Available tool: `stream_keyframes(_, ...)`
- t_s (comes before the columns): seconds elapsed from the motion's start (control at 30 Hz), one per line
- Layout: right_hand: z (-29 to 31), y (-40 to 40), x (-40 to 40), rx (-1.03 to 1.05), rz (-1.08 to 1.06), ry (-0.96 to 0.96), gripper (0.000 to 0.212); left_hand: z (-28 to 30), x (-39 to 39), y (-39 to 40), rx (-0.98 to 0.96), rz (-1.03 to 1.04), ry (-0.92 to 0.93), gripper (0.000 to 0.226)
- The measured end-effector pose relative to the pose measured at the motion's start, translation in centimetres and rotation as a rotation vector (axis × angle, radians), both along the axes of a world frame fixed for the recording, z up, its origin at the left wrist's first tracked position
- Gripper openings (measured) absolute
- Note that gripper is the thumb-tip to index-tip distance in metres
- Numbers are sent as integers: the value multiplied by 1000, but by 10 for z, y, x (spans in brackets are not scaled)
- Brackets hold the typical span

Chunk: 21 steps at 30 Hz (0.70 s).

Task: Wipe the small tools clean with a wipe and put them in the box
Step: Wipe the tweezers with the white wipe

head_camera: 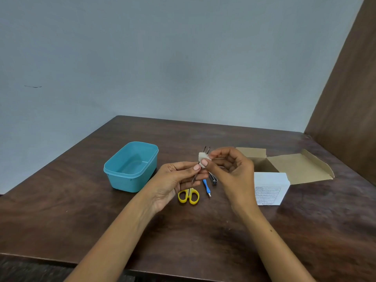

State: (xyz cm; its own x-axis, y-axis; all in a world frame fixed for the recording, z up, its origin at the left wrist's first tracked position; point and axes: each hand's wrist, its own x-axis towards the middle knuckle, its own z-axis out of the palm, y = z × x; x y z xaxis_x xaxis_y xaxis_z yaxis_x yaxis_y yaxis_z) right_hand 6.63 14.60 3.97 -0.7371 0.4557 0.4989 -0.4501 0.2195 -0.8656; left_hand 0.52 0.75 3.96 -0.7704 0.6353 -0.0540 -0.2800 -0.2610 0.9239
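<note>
Tweezers (206,150) pinched by left hand (176,180), right hand (230,165) pinching wipe (202,158); blue box (132,166) empty.

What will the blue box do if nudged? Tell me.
The blue box would probably slide rather than tip: it sits low and wide on the smooth table. It looks like thin plastic and holds nothing visible, so it is likely light and easily shoved.

Plain pale grey-blue wall (162,58) behind, one small dark scuff (33,86) at its left. Dark brown wood-grain table (203,231) fills the foreground. Brown wooden panel (350,88) rises on the right. Light soft, even.
</note>
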Motion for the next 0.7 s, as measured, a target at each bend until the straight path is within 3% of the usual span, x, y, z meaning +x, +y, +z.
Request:
stream_keyframes(0.17,3,6,-2,-86,-53,35,22,2,3,0,-32,-37,14,22)
stream_keyframes(0.4,2,5,-2,-88,74,-88,20,3,1,-3,-44,-17,28,21)
stream_keyframes(0.53,4,6,-3,-195,-13,-50,19,5,2,-4,-62,-42,34,22)
stream_keyframes(0.7,4,4,-3,-142,43,-133,17,4,1,-4,-75,3,59,17)
